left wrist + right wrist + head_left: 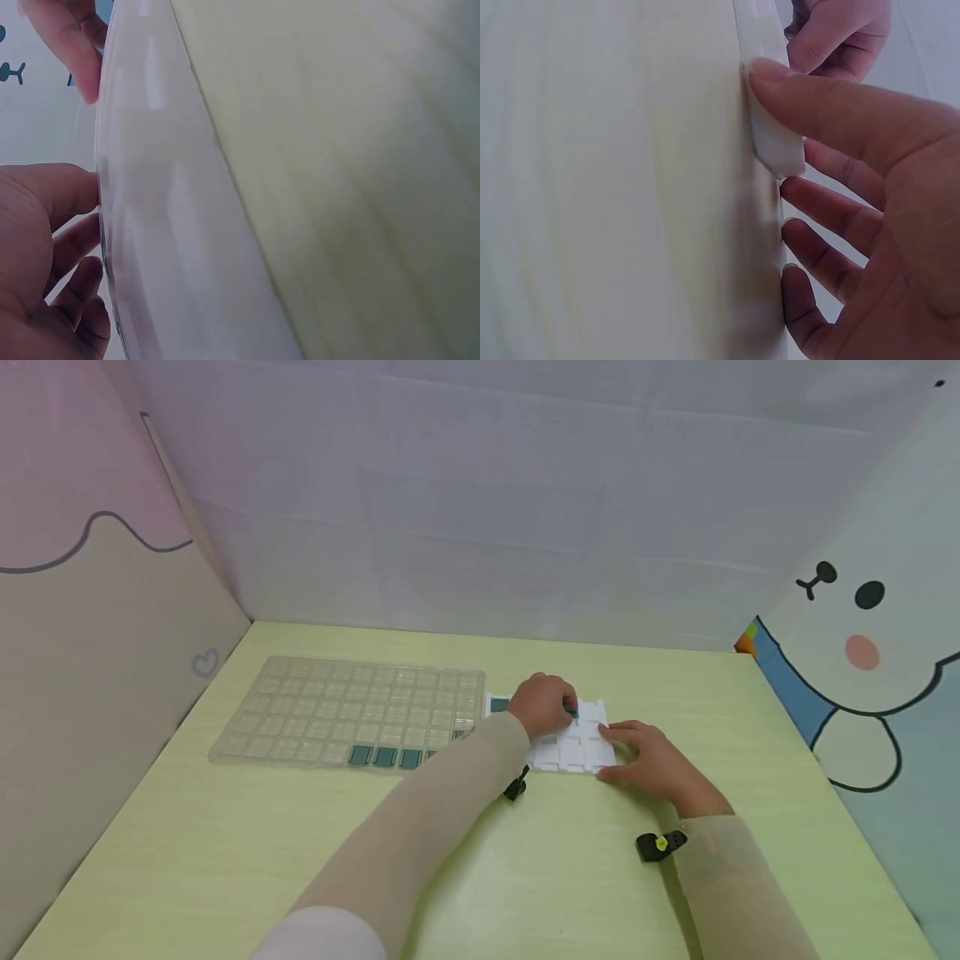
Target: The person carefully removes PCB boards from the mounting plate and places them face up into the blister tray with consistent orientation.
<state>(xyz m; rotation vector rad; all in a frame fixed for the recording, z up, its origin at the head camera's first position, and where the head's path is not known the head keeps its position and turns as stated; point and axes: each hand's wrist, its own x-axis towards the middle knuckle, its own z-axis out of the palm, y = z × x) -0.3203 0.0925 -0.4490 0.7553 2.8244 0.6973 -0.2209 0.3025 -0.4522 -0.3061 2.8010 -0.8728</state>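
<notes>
A white tray (573,752) with square compartments lies on the table. My left hand (542,703) reaches over its far side with curled fingers, pinching a small dark teal square tile (572,711) whose edge shows beside the fingertips. Another teal tile (498,704) sits in the tray's far left compartment. My right hand (648,760) holds the tray's near right corner; in the right wrist view the thumb of the right hand (922,217) presses the side of the white tray (776,127), the index finger round its corner. The left wrist view shows the left hand (30,255) beyond a clear rim.
Left of the white tray lies a larger clear plastic tray (352,702) with many square cells. Several teal tiles (385,757) sit in its near row, partly hidden by the left sleeve (442,810). Walls (480,568) stand behind and beside the pale wooden table (540,877).
</notes>
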